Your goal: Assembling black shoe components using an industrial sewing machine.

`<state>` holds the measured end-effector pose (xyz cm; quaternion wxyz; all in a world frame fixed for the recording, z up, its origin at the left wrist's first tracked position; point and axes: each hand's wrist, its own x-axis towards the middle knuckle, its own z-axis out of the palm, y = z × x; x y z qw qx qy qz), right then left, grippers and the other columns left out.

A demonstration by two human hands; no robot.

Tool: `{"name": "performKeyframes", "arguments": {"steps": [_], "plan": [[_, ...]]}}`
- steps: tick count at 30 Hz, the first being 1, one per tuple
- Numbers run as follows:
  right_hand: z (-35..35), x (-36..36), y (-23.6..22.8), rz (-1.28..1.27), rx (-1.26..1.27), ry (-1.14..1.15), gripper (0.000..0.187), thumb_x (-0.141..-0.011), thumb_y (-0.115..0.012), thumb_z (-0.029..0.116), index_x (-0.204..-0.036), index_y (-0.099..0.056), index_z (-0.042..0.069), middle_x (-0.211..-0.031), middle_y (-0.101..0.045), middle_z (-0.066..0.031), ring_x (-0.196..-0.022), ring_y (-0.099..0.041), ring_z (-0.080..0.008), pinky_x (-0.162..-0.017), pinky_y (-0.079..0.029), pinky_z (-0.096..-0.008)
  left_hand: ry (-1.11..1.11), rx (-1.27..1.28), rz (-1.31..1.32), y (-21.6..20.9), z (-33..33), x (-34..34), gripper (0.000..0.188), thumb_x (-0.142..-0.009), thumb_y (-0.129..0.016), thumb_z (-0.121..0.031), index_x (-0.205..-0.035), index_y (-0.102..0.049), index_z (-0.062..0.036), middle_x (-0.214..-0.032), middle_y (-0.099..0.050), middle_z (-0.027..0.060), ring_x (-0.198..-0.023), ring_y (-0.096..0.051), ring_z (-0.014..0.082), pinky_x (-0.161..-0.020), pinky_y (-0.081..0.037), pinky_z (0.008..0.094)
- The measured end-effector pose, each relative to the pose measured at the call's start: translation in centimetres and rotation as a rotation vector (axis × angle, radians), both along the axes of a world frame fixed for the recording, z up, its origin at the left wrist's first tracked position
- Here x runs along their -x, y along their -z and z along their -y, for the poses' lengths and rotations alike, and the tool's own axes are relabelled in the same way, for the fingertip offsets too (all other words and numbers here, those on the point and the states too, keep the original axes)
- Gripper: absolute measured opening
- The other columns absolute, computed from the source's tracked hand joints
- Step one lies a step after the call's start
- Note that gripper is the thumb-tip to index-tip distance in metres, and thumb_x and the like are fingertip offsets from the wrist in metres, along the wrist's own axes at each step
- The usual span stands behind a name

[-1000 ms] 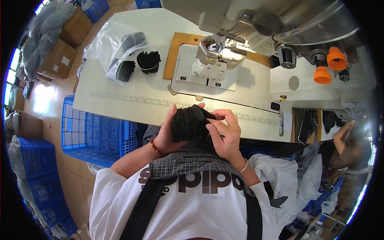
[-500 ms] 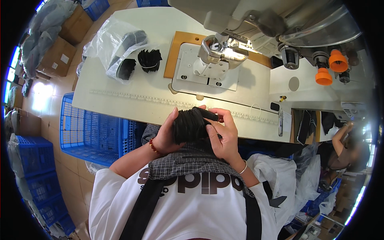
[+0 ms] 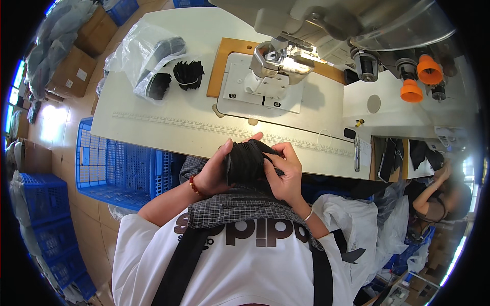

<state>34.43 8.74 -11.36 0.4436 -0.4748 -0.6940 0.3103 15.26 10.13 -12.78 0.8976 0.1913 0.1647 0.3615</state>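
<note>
A thick bundle of black fabric pieces [image 3: 246, 162] is held between my hands in front of my apron, at the table's front edge. My left hand [image 3: 214, 171] wraps round its left side, the thumb up along it. On the right, my right hand [image 3: 287, 172] pinches the outer layer with thumb and fingers. Farther off on the table stands another black bundle with a band round it [image 3: 189, 75]. Beside that bundle, a clear plastic bag [image 3: 133, 51] partly covers more black pieces [image 3: 159, 85].
A sewing machine [image 3: 278, 69] with its lamp lit stands beyond my hands. A ruler strip [image 3: 204, 126] runs along the tabletop [image 3: 168, 109]. Blue crates [image 3: 115, 163] sit at the left. White cloth [image 3: 342, 224] lies at my right; farther right is another person [image 3: 434, 196].
The bundle has turned a little in my hands, and the flap at its right end has drawn in under my right fingers. My view has shifted slightly.
</note>
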Motion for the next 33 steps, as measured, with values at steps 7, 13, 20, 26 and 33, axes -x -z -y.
{"name": "performKeyframes", "arguments": {"steps": [7,13,20,26,33], "plan": [[0.1,0.2,1.0,0.130,-0.137,0.122,0.020,-0.080,-0.074,0.008,-0.100,-0.075,0.006,-0.089,-0.058,-0.0072,-0.074,-0.052,-0.0225,-0.069,-0.042,-0.0338,-0.107,-0.083,-0.045,-0.3,0.2,-0.6,0.074,-0.102,-0.039,-0.056,-0.158,-0.022,-0.0104,-0.145,-0.049,0.0111,-0.128,-0.052,0.0218,-0.110,-0.040,0.0387],[0.0,0.0,0.8,0.199,-0.173,0.130,0.019,-0.079,-0.075,0.011,-0.097,-0.075,0.007,-0.088,-0.058,-0.0072,-0.075,-0.053,-0.0222,-0.071,-0.041,-0.0334,-0.112,0.021,-0.045,-0.2,0.0,-0.7,0.073,-0.102,-0.032,-0.060,-0.156,-0.027,-0.0103,-0.143,-0.051,0.0110,-0.128,-0.053,0.0218,-0.109,-0.041,0.0397],[-0.1,0.1,0.6,0.073,-0.091,0.096,0.018,-0.085,-0.073,0.011,-0.101,-0.072,0.001,-0.086,-0.057,-0.0084,-0.071,-0.057,-0.0231,-0.064,-0.046,-0.0337,-0.156,0.081,-0.116,-0.1,-0.3,-1.1,0.067,-0.104,-0.026,-0.060,-0.148,-0.039,-0.0103,-0.139,-0.054,0.0093,-0.125,-0.055,0.0204,-0.105,-0.045,0.0377],[-0.4,-0.2,0.3,0.090,-0.045,0.024,0.030,-0.088,-0.071,0.010,-0.116,-0.067,0.002,-0.086,-0.057,-0.0101,-0.067,-0.056,-0.0220,-0.061,-0.047,-0.0307,-0.223,0.070,-0.186,-0.4,-0.4,-1.1,0.060,-0.107,-0.026,-0.053,-0.142,-0.045,-0.0085,-0.133,-0.058,0.0098,-0.119,-0.059,0.0204,-0.103,-0.047,0.0378],[-0.6,-0.4,-0.4,0.019,-0.009,-0.014,0.040,-0.088,-0.072,0.014,-0.125,-0.061,0.004,-0.086,-0.057,-0.0099,-0.065,-0.054,-0.0175,-0.059,-0.046,-0.0289,-0.222,0.101,-0.193,-0.3,-0.7,-0.9,0.063,-0.104,-0.026,-0.060,-0.138,-0.048,-0.0112,-0.129,-0.061,0.0072,-0.117,-0.060,0.0171,-0.100,-0.048,0.0356]]}}
